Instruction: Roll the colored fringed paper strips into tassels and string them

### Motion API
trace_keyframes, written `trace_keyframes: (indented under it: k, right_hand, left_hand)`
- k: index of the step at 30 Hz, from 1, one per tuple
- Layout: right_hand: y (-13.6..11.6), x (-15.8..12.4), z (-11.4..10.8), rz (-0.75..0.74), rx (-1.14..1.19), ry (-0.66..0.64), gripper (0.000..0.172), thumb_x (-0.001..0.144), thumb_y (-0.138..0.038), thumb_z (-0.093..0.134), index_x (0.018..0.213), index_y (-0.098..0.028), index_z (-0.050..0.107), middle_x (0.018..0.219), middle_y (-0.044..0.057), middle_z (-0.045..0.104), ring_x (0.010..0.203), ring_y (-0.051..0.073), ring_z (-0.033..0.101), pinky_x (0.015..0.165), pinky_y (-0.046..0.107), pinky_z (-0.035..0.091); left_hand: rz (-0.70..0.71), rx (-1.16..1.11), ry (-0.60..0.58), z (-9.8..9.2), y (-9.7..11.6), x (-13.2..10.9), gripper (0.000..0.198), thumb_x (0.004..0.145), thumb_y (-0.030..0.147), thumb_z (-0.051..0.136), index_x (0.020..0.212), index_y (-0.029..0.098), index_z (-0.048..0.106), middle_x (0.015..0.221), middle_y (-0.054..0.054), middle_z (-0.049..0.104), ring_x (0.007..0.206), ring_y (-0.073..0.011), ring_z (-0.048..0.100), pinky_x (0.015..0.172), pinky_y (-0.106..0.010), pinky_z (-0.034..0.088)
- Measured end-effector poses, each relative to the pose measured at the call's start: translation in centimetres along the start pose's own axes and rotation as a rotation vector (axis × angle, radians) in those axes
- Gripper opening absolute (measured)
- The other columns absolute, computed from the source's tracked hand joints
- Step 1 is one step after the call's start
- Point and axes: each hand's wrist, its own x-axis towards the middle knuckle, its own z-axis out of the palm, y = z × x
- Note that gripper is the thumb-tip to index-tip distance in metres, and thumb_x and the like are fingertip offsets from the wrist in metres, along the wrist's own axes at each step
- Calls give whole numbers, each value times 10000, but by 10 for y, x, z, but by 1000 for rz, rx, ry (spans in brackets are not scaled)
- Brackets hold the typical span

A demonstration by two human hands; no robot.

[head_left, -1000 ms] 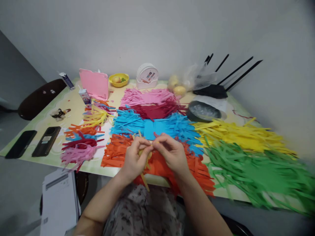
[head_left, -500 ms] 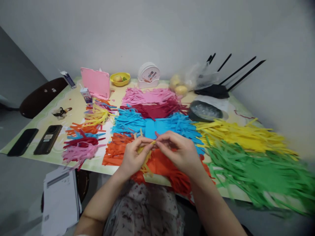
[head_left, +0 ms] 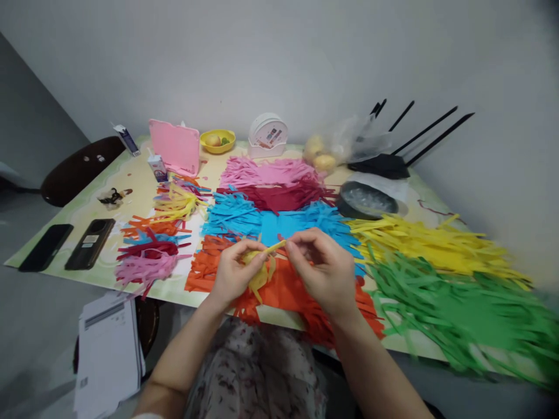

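My left hand [head_left: 239, 270] is closed on a bunch of yellow paper fringe [head_left: 261, 278], whose strips hang below the fingers. Between the two hands a twisted yellow end [head_left: 275, 247] stretches up to the right, and my right hand [head_left: 321, 265] pinches its tip. Both hands are over orange fringed paper [head_left: 279, 288]. Just beyond lie blue fringed paper [head_left: 273, 224], dark red fringed paper [head_left: 279, 198] and pink fringed paper [head_left: 271, 171]. Off to the right spread yellow fringed sheets [head_left: 428, 244] and green fringed sheets [head_left: 471, 308].
Several multicoloured tassels [head_left: 151, 256] lie at left, near two phones [head_left: 89, 244]. A pink tablet case [head_left: 177, 146], a drink carton [head_left: 158, 167], a yellow bowl [head_left: 218, 148] and a dark bowl [head_left: 349, 210] stand farther back. A black router [head_left: 379, 166] stands by the wall.
My hands have drawn slightly apart, and a length of twisted yellow paper now shows between them. The whole view has shifted a little.
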Motion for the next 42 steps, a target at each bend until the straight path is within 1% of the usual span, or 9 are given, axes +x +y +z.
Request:
trace_keyframes:
  k: [5, 8, 13, 15, 21, 25, 31, 34, 42]
  right_hand:
    - [-2, -9, 14, 11, 20, 56, 92, 918, -241, 580, 836, -215, 614, 740, 10, 617, 585, 130, 546, 574, 273, 465]
    - [-1, -19, 17, -11, 74, -49, 63, 914, -253, 588, 943, -223, 636, 802, 26, 654, 603, 139, 576, 577, 282, 491]
    - [11, -39, 18, 89, 123, -52, 195, 906, -251, 603, 1098, -232, 632, 905, 42, 681, 637, 148, 606, 627, 304, 521]
    - [12, -43, 22, 94, 128, -55, 189, 907, -250, 601, 1090, -226, 637, 899, 46, 690, 668, 158, 628, 632, 299, 523]
    - [2, -47, 41, 19, 163, -116, 168, 914, -257, 583, 1067, -223, 643, 921, 62, 709, 752, 175, 673, 635, 279, 538]
    - [4, -57, 49, 56, 137, -188, 186, 912, -330, 590, 1048, -221, 654, 934, 74, 731, 729, 183, 690, 625, 281, 541]
    - [-1, -61, 61, -19, 123, -247, 194, 916, -367, 582, 1011, -221, 667, 875, 55, 733, 690, 168, 697, 608, 249, 545]
    - [-8, -63, 68, -47, 143, -306, 179, 927, -344, 565, 1003, -213, 660, 840, 44, 733, 678, 159, 705, 595, 226, 552]
    - [-25, -65, 91, -95, 203, -482, 158, 937, -299, 540, 976, -201, 658, 839, 35, 729, 656, 152, 683, 583, 229, 536]
  left_hand:
    - [-66, -37, -10, -3, -5, -5, 235, 826, 393, 671, 889, 166, 685, 810, -41, 714, 730, -161, 660, 673, -252, 514]
    - [-73, 22, 87, -42, -6, -19, 256, 832, 391, 656, 966, 174, 648, 808, -35, 709, 748, -165, 669, 698, -260, 519]
    - [218, 847, 953, -176, 32, -69, 156, 866, 306, 582, 913, 169, 640, 891, -52, 661, 866, -191, 610, 858, -338, 478]
    - [318, 1159, 1091, -210, 40, -78, 136, 870, 272, 567, 887, 165, 649, 1010, -100, 632, 1057, -255, 559, 994, -424, 401]
    - [127, 966, 516, -186, -35, -56, 162, 885, 216, 485, 791, 181, 612, 872, -90, 650, 888, -221, 598, 873, -373, 476]
    - [84, 980, 532, -195, -57, -64, 218, 924, 249, 445, 872, 162, 638, 896, -82, 695, 863, -179, 644, 812, -305, 512]
    - [-16, 1156, 794, -269, -16, -120, 236, 849, 156, 516, 997, 164, 699, 1245, -153, 625, 1211, -311, 519, 1056, -518, 371]
    - [-199, 1289, 745, -302, -22, -134, 377, 733, 40, 530, 1015, 198, 725, 1404, -126, 521, 1278, -340, 463, 1081, -540, 347]
    - [-141, 1260, 856, -333, -46, -145, 257, 815, 110, 471, 940, 147, 692, 956, -112, 665, 963, -253, 616, 929, -413, 491]
